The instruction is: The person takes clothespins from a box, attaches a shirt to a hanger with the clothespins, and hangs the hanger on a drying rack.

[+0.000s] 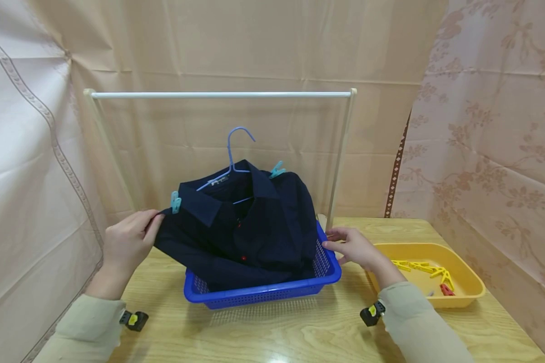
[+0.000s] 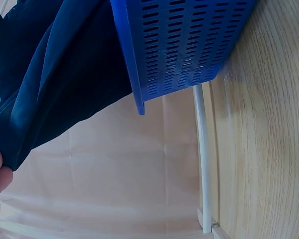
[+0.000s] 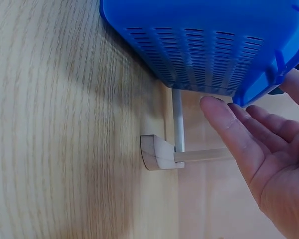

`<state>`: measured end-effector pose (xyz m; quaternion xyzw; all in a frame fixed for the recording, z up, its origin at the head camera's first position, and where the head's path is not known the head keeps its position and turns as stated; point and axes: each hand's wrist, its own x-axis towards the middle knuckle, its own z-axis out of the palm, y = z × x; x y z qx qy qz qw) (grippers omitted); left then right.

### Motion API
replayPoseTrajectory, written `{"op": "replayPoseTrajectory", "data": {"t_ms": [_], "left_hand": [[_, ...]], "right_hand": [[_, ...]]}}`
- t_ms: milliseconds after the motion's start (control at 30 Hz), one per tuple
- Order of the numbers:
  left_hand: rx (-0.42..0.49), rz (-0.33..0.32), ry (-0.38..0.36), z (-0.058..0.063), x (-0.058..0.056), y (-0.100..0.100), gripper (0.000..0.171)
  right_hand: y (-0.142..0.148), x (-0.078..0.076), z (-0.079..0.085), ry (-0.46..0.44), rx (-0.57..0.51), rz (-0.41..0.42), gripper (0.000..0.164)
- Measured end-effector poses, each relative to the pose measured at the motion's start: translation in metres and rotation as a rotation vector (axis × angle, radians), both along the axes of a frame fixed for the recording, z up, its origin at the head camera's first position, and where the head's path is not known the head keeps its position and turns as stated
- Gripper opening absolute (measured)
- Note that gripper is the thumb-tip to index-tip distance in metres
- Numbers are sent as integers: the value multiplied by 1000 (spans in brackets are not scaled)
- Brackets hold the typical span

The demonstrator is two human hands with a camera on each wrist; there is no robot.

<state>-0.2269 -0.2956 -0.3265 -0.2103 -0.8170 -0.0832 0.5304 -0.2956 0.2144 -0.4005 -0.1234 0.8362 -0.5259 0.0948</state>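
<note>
At nine o'clock I find the left grip [image 1: 129, 239] pinching the dark shirt [image 1: 277, 237], which lies centrally in the blue basket [image 1: 263, 293]. At three o'clock I note the right grip [image 1: 354, 248], fingers relaxed, at the basket's rim.

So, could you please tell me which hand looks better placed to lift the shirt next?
Probably the left hand: it pinches the dark shirt near a teal clip, while the right hand is at the blue basket instead.
</note>
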Motion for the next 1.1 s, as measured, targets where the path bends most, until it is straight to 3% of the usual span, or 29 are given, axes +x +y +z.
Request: {"op": "replayPoseTrajectory", "data": {"t_ms": [200, 1100], "left_hand": [[4, 5, -3, -1, 0, 0, 16], [9, 21, -29, -2, -1, 0, 18]], "right_hand": [[-3, 5, 5, -6, -4, 8, 48], [-3, 3, 4, -5, 40, -1, 44]]}}
